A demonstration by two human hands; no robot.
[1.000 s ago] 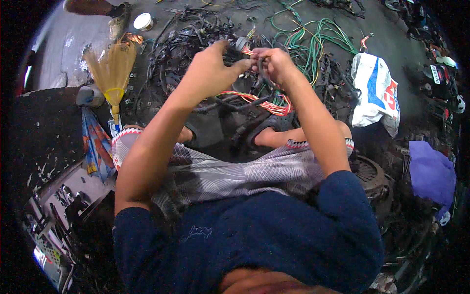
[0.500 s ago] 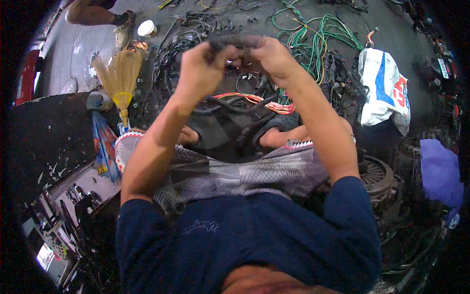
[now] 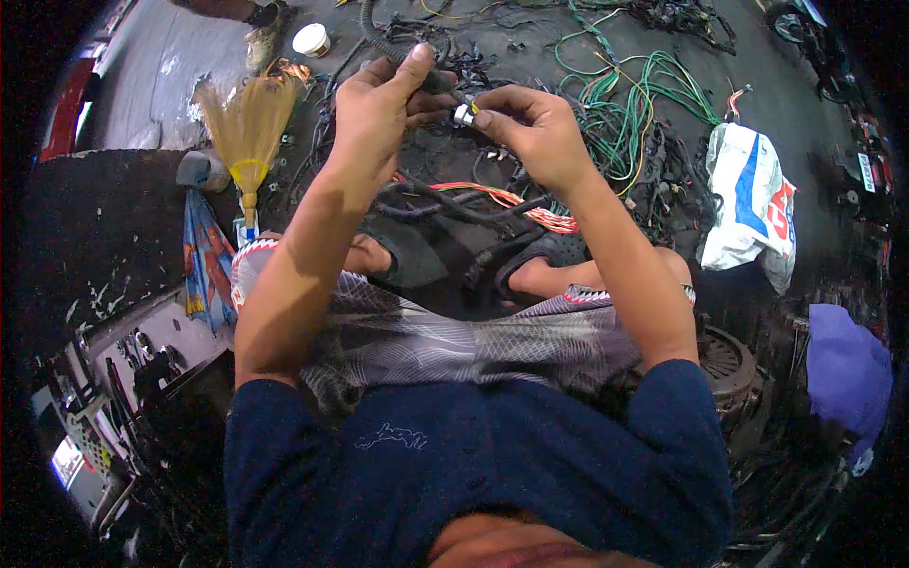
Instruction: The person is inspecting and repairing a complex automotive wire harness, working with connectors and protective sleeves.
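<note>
In the head view, the person's left hand (image 3: 377,109) is wrapped around a black corrugated tube (image 3: 375,38), its fingers curled over the tube and its thumb raised along the near side, pointing away from the body. The tube is dark, ribbed and flexible; it comes in from beyond the left fingertips, bends as it nears the thumb and disappears partly behind the hand. Between the two sets of fingers, a dark length runs from the left grip toward a small connector (image 3: 463,115), pale grey to white, short and blocky, with a shiny face. The thumb and forefinger of the right hand (image 3: 544,133) come together at the connector's right-hand end, pinching there, and a sliver of yellow shows just beside those fingertips; the exact contact is too small to make out. Below the fingers, nearer the body, lies a bundle of red and white wires (image 3: 511,199), its strands side by side, with black sleeved cable near it. To the right of the right fingers and slightly beyond them, loose green wires (image 3: 653,80) spread in loops over the dark floor. Well to the left of the left fingers stands a straw broom (image 3: 244,123) with its bristles fanned away from the person, and a white tub (image 3: 311,40) sits beyond it. Far to the right of the right fingers is a white bag (image 3: 743,204) with blue and red print.
</note>
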